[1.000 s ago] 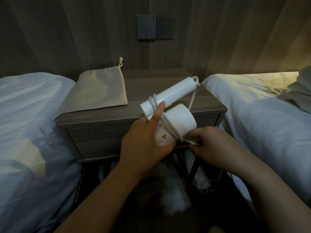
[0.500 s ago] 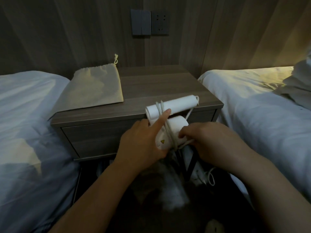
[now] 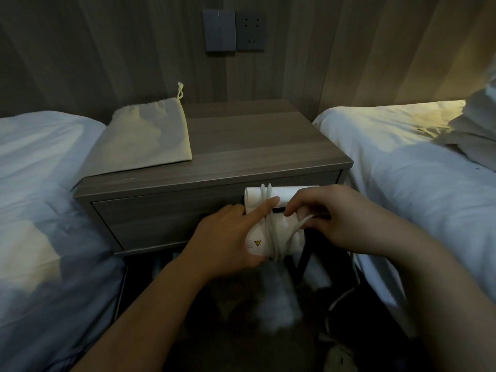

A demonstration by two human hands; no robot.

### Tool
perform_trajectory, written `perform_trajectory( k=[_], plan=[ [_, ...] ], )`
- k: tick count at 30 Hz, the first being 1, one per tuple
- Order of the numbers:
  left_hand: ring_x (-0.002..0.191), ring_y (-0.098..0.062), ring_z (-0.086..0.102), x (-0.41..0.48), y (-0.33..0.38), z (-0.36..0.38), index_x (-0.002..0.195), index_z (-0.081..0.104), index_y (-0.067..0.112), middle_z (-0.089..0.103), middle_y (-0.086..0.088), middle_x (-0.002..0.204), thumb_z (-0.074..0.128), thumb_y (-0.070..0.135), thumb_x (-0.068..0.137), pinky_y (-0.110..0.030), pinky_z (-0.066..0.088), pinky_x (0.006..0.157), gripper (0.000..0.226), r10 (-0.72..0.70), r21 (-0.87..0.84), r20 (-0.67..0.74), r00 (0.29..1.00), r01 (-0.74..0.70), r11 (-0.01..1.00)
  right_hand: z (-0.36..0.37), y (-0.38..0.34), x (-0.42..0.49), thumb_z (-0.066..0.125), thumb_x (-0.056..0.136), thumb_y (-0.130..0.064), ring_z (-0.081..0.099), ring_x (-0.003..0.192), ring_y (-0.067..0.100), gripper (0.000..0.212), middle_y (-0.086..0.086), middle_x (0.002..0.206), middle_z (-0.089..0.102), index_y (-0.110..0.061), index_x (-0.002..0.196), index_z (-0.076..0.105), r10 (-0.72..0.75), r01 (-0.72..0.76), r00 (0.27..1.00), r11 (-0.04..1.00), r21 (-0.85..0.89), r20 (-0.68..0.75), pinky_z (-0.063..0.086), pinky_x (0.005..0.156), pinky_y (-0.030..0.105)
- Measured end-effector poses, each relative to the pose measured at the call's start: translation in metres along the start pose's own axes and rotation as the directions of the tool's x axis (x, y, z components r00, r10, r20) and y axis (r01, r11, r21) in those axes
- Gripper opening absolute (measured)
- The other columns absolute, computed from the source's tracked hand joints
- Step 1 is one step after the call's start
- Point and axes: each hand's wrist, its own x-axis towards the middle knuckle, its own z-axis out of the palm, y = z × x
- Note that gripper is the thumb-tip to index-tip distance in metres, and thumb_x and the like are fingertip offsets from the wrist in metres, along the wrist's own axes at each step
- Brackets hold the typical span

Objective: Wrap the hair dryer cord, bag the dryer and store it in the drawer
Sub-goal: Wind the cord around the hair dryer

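Dryer [image 3: 256, 233], white, is held in the air in front of the closed drawer [image 3: 166, 221], just under the table's [image 3: 255, 146] front edge and toward its right corner; it touches no surface. The table fills the back of the aisle between the left bed [image 3: 40, 183] and the right bed [image 3: 402, 170]. Both mattress edges sit close on either side, so your forearms come in along the narrow strip of floor between them. A black table leg [image 3: 304, 257] stands just behind and below the dryer.

The bag [image 3: 145, 140] lies flat on the left half of the table top, its drawstring end toward the wall and its near edge close to the front edge.

Your left hand [image 3: 225, 242] wraps round the dryer body from the left, with the index finger stretched straight over the cord [image 3: 269, 224] wraps, pressing them down. Your right hand [image 3: 335, 216] reaches in from the right, knuckles up, and pinches one strand of cord just beside the body. Loose cord trails on the floor by the right bed.
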Motion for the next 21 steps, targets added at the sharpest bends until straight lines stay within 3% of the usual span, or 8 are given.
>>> perform_trajectory(
  k=[3, 6, 10, 13, 16, 21],
  plan=[
    [0.101, -0.016, 0.050, 0.000, 0.000, 0.004, 0.134, -0.019, 0.056, 0.053, 0.001, 0.112, 0.058, 0.067, 0.068, -0.031, 0.045, 0.078, 0.102, 0.046, 0.022, -0.005, 0.999, -0.046, 0.999, 0.002, 0.009, 0.003, 0.068, 0.074, -0.003, 0.064, 0.075, 0.007, 0.029, -0.006, 0.077, 0.069, -0.030, 0.085, 0.067, -0.006, 0.008, 0.998, 0.999, 0.046, -0.061, 0.053, 0.073, 0.032],
    [0.098, -0.016, 0.050, -0.001, 0.001, 0.004, 0.137, -0.015, 0.054, 0.052, 0.001, 0.110, 0.060, 0.061, 0.070, -0.028, 0.041, 0.073, 0.101, 0.104, 0.047, 0.019, 0.994, -0.105, 0.993, 0.003, 0.016, 0.006, 0.081, 0.065, -0.021, 0.055, 0.064, 0.001, 0.026, -0.014, 0.063, 0.057, -0.032, 0.073, 0.058, 0.090, -0.094, 0.977, 0.995, -0.013, -0.191, 0.044, 0.061, 0.020],
    [0.088, -0.017, 0.054, -0.001, 0.005, 0.002, 0.141, -0.003, 0.048, 0.056, -0.001, 0.101, 0.058, 0.060, 0.068, -0.025, 0.035, 0.065, 0.097, 0.158, 0.080, -0.008, 0.987, -0.157, 0.984, 0.003, 0.021, 0.008, 0.085, 0.053, -0.039, 0.053, 0.060, 0.009, 0.034, -0.008, 0.060, 0.059, -0.024, 0.061, 0.055, 0.174, -0.203, 0.951, 0.975, -0.090, -0.257, 0.042, 0.056, 0.029],
    [0.081, -0.016, 0.057, -0.001, 0.006, 0.000, 0.144, 0.008, 0.042, 0.059, -0.001, 0.095, 0.045, 0.063, 0.066, -0.023, 0.036, 0.060, 0.089, 0.180, 0.126, -0.047, 0.983, -0.173, 0.977, 0.002, 0.027, 0.010, 0.083, 0.060, -0.026, 0.058, 0.062, 0.010, 0.019, -0.006, 0.063, 0.065, -0.025, 0.061, 0.064, 0.186, -0.171, 0.956, 0.982, 0.081, -0.227, 0.044, 0.058, 0.025],
    [0.081, -0.018, 0.060, -0.001, 0.007, 0.001, 0.144, 0.014, 0.040, 0.062, -0.003, 0.098, 0.046, 0.063, 0.066, -0.026, 0.043, 0.059, 0.087, 0.218, 0.142, -0.044, 0.975, -0.210, 0.967, 0.001, 0.034, 0.012, 0.073, 0.073, -0.009, 0.059, 0.064, 0.007, 0.013, -0.006, 0.070, 0.066, -0.022, 0.074, 0.073, 0.149, -0.124, 0.974, 0.981, 0.147, -0.173, 0.044, 0.063, 0.015],
    [0.083, -0.016, 0.062, -0.001, 0.008, 0.004, 0.144, 0.019, 0.039, 0.064, -0.002, 0.103, 0.065, 0.060, 0.064, -0.023, 0.043, 0.060, 0.095, 0.264, 0.221, -0.028, 0.964, -0.252, 0.942, 0.012, 0.039, 0.019, 0.077, 0.070, -0.014, 0.054, 0.064, -0.011, 0.009, -0.017, 0.066, 0.058, -0.018, 0.078, 0.075, 0.160, -0.125, 0.951, 0.982, 0.144, -0.264, 0.038, 0.063, 0.005]
  ],
)
